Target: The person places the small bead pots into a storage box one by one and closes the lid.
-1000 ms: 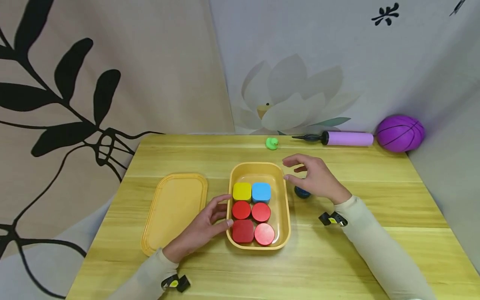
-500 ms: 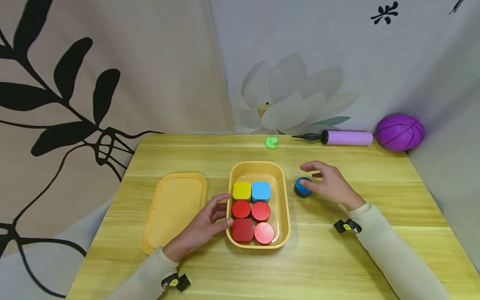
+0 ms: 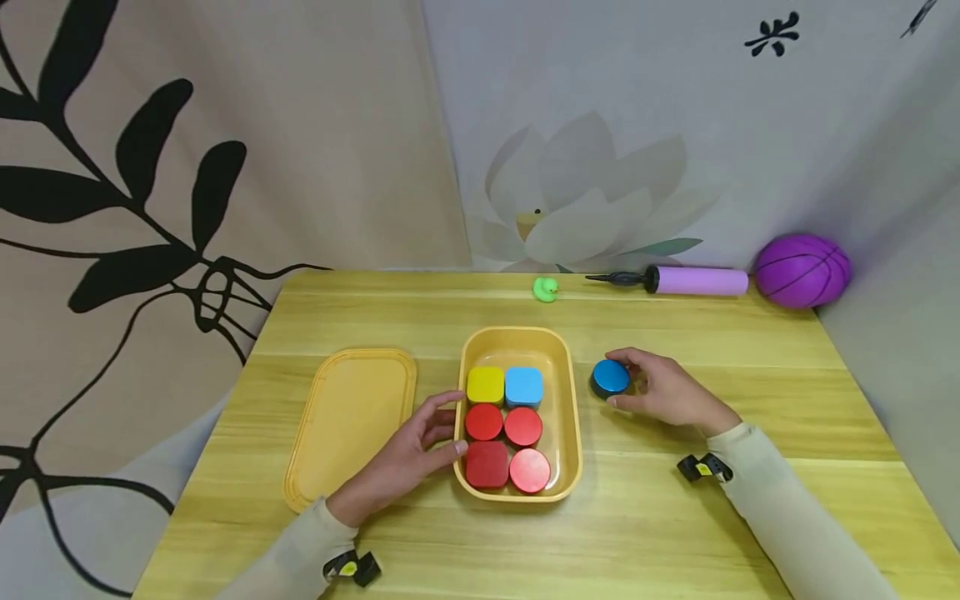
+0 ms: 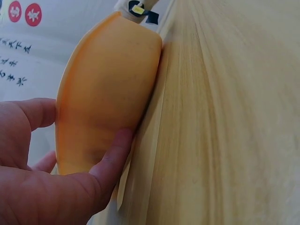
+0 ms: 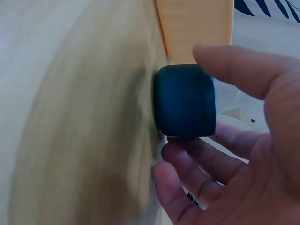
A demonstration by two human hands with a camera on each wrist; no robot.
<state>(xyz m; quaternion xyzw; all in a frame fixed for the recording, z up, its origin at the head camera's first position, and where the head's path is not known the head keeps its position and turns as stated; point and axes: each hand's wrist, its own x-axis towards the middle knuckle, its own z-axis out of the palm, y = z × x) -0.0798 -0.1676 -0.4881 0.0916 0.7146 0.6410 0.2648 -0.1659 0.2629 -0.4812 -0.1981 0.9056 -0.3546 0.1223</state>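
Note:
In the head view, a yellow rectangular box (image 3: 566, 417) holds two rows of red pieces, with a yellow square piece (image 3: 486, 385) and a light blue square piece (image 3: 523, 386) behind them. My left hand (image 3: 408, 454) touches the box's left side; in the left wrist view its thumb (image 4: 112, 159) lies against the outer wall. To the right of the box, a small round container with a blue top (image 3: 611, 377) stands on the table. My right hand (image 3: 667, 390) has thumb and fingers around it. The right wrist view shows the container's dark blue side (image 5: 185, 101) between them.
A flat yellow lid (image 3: 352, 425) lies left of the box. Along the table's back edge are a green toy duck (image 3: 545, 289), a purple hand pump (image 3: 697, 281) and a purple ball (image 3: 802, 271). A patterned curtain (image 3: 337, 150) hangs behind.
My right hand has moved from beside the box's far right corner, rightward and nearer, to the blue-topped container, which it previously partly covered. My left hand has stayed at the box.

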